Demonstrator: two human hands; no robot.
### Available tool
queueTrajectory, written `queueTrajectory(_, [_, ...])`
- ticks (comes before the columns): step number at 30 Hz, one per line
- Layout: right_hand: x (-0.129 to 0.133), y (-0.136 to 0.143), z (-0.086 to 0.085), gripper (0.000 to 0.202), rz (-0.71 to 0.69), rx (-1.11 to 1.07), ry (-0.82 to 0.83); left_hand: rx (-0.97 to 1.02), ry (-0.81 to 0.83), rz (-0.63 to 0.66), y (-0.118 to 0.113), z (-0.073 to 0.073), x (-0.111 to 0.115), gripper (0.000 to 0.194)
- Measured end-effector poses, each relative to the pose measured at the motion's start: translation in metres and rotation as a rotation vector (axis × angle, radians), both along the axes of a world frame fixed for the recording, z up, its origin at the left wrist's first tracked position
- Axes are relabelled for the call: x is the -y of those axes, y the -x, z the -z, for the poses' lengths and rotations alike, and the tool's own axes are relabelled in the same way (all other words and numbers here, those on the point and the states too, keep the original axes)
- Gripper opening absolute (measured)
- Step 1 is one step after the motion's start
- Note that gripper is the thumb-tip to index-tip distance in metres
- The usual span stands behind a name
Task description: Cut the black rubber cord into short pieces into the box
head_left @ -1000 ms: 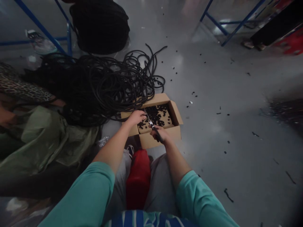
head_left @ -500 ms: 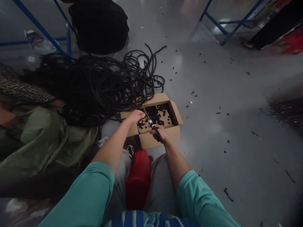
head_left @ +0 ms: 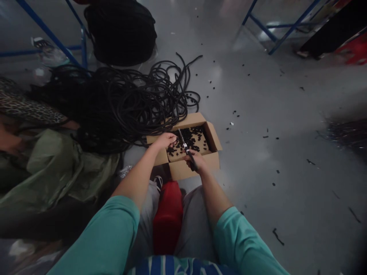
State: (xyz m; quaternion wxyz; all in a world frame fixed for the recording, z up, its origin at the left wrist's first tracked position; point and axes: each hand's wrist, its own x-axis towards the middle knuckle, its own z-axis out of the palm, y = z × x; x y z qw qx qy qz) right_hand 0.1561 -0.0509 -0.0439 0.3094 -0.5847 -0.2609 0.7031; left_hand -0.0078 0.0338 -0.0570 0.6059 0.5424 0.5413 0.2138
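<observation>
My right hand is closed around the dark handles of a pair of scissors, their blades pointing up and away over the box. Just left of the blades, the fingers of my left hand are pinched together at the box's left side. A black cord from the pile runs up to this hand, which appears to grip it; its end is mostly hidden by the fingers. Below both hands stands an open cardboard box with many short black cut pieces on its bottom.
A large tangle of black cord lies beyond the box to the left. Another person's arm is at far left by a green sheet. Blue metal legs and a black bundle stand behind. Scraps dot the floor.
The scissors have shifted slightly right, away from my left fingers, and their blades now look closed together. My left hand has hardly moved.
</observation>
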Motion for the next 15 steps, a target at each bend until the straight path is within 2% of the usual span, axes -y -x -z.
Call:
queueTrajectory(3, [-0.004,0.002,0.002,0.049,0.102,-0.017,-0.085,0.039,0.029,0.028,-0.005,-0.001,0.004,0.011])
queueTrajectory(7, [-0.009,0.003,0.006,0.056,0.268,-0.106,-0.146,0.032,0.003,0.163,-0.019,-0.002,0.017,0.039])
queueTrajectory(11, [-0.009,0.000,0.015,0.056,0.307,-0.073,-0.116,-0.047,-0.061,0.219,-0.034,-0.003,0.031,0.061])
queueTrajectory(15, [-0.007,-0.004,0.021,0.051,0.344,-0.015,-0.121,-0.098,-0.233,0.345,-0.042,-0.005,0.045,0.081])
